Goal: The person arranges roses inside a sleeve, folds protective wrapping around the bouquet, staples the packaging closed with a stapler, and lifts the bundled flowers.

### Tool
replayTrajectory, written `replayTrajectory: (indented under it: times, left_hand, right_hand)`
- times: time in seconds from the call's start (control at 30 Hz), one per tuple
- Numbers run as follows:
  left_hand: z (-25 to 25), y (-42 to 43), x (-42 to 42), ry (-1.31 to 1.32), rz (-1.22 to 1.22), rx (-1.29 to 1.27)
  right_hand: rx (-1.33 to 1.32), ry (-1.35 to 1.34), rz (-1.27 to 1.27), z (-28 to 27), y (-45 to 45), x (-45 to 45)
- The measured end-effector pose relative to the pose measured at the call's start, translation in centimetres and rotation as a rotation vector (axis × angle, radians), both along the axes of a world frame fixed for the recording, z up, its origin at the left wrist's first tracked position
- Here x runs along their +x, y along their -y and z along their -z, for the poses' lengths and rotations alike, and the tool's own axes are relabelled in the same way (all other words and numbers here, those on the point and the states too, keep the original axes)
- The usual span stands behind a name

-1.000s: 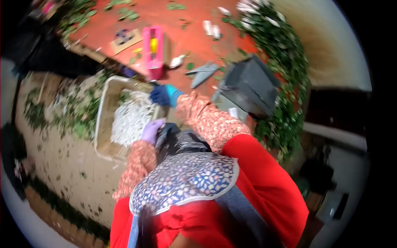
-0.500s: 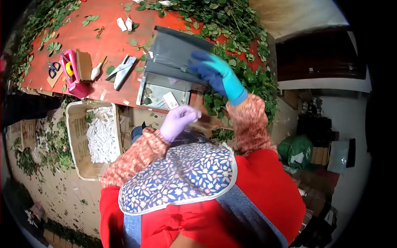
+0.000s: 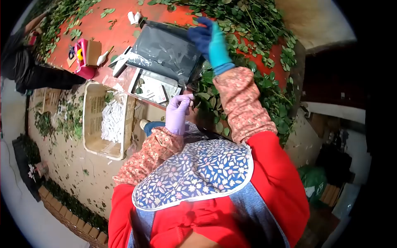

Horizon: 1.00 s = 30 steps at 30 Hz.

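My left hand (image 3: 178, 112), in a thin lilac glove, is raised at the table's front edge. Its fingers are pinched together; what they hold, if anything, I cannot make out. My right hand (image 3: 213, 44), in a blue and teal glove, is above the right end of a dark grey, glossy plastic-covered stack (image 3: 163, 49), fingers apart and slightly blurred. Clear film shows on the stack's front. Just in front of it, a shallow tray (image 3: 142, 86) contains a white label card (image 3: 156, 92) and some leaf bits. A grey-white stapler-like tool (image 3: 121, 64) lies left of the stack.
Leafy cut stems (image 3: 244, 18) cover the red table's (image 3: 120, 31) back and right side. At left stand a pink tape dispenser (image 3: 85, 62) and a brown box (image 3: 93, 53). Below is a cream crate (image 3: 92, 144) with white strips. A dark-clothed person (image 3: 31, 66) is at far left.
The view has shifted. My right hand has moved up over the stack's right end. My left hand has turned from pointing right to upright, near the tray's right corner.
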<state>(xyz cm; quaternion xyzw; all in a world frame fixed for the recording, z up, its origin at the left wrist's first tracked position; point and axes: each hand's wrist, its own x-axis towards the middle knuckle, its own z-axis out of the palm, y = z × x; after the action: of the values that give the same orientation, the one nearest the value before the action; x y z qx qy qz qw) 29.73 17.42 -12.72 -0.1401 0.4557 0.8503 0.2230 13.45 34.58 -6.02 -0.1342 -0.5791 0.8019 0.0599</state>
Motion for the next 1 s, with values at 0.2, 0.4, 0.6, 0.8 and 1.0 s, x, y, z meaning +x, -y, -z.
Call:
replayTrajectory:
  times: [0.2,0.4,0.6,0.8,1.0]
  left_hand:
    - [1.3,-1.2,0.3,0.028,-0.042,-0.010]
    - [5.4,-1.7,-2.5,0.042,-0.093,-0.257]
    - [11.2,-1.3,-3.1,-0.149,-0.046,-0.712]
    - [8.8,3.9,-1.6,-0.153,0.075,-0.561]
    - [7.2,10.6,-4.5,-0.029,0.055,-0.432]
  right_hand:
    - [0.479,-0.315,-0.010,-3.1,-1.7,6.6]
    - [0.429,-0.027,-0.179,1.0,-2.5,13.7]
    - [0.497,-0.043,-0.203,-1.3,-0.9,15.6]
    - [0.795,-0.131,-0.455,0.1,2.4,17.1]
    - [1.410,0.077,-0.736,0.8,5.1,12.7]
